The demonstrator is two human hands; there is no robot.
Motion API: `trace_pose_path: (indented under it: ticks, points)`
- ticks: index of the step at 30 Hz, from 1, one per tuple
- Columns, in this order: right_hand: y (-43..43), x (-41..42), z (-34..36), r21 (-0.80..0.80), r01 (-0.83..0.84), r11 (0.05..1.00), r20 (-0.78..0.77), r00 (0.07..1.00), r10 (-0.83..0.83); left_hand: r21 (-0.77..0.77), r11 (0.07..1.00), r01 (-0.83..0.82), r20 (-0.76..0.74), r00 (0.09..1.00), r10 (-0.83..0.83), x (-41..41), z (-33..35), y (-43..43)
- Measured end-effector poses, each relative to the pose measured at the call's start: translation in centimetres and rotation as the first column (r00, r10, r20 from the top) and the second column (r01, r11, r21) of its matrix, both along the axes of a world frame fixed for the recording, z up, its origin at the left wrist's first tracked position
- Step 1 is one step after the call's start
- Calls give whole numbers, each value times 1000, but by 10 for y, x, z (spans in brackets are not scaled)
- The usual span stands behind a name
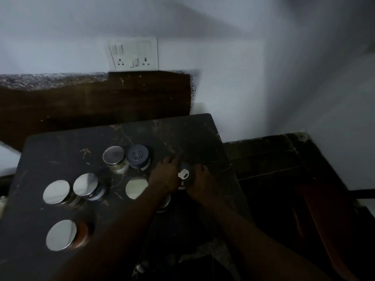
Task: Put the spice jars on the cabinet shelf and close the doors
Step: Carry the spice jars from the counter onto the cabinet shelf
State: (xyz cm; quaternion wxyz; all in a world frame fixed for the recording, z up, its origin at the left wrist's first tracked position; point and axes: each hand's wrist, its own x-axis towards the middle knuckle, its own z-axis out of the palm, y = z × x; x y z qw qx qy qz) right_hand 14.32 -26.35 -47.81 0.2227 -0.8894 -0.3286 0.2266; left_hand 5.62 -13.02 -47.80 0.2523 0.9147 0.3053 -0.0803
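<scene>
- Head view, dim light: a dark tabletop (60, 151) fills the lower left & centre of frame, with spice jars standing on it, seen from above.
- Just right of centre: dark-lidded jar (184, 175), white mark on its lid, sits on the tabletop btwn the two hands.
- Left hand (164, 176) comes in from bottom centre, back of hand up, fingers curled against the jar's left side, gripping it.
- Right hand (199, 179) comes in from lower right, fingers curled round the jar's right side. Thumb's lost in the gloom.
- So both hands clasp the same jar, one each side, both touching it.
- Just up & left of the hands: steel-lid jar (113, 156) & blue-grey-lid jar (137, 155), side by side. Can't tell if they touch. Pale contents show in the steel-lid one.
- Beside the left wrist, on its left: pale round lid (136, 188), jar body hidden beneath it.
- Further left, mid-height: second steel jar (85, 184) & third steel jar (56, 192), just beside each other.
- Lower left: orange-filled jar (61, 235), shiny lid, stands alone, well apart from that pair.
- Half-hidden jar (165, 203) peeks out at the left forearm's right edge; only a sliver shows.
- Upper centre: switch plate (134, 53) on the white wall.
- Below it a dark wood panel (101, 98); speckled stone strip (40, 80) at upper left.
- Right side of frame: dark, too murky to read.
</scene>
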Motion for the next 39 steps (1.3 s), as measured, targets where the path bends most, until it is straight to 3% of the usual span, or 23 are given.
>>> trace_pose_path:
  ticks: [8, 16, 22, 28, 35, 39]
  points:
    - [-3, 0, -29, 53, 86, 995, -130, 988, -78, -3, 996, 86, -118, 989, -86, 3, -28, 4]
    - [-4, 7, -33, 75, 101, 992, -149, 985, -89, -140, 990, -8, 38, 999, 14, 13, -36, 4]
    - [-1, 14, -17, 198, 114, 973, -96, 991, -97, -239, 965, -108, 189, 970, 156, 9, -11, 5]
    - [3, 19, 21, 429, 72, 900, -33, 997, -65, -289, 942, -173, 515, 801, 305, 8, 48, 3]
    - [38, 34, 122, 659, 61, 750, 121, 975, -185, -232, 956, -179, 743, 602, 293, 36, 154, 14]
    - [55, 56, 212, 758, 3, 653, 118, 983, -142, -192, 976, -100, 854, 473, 216, 53, 236, 34]
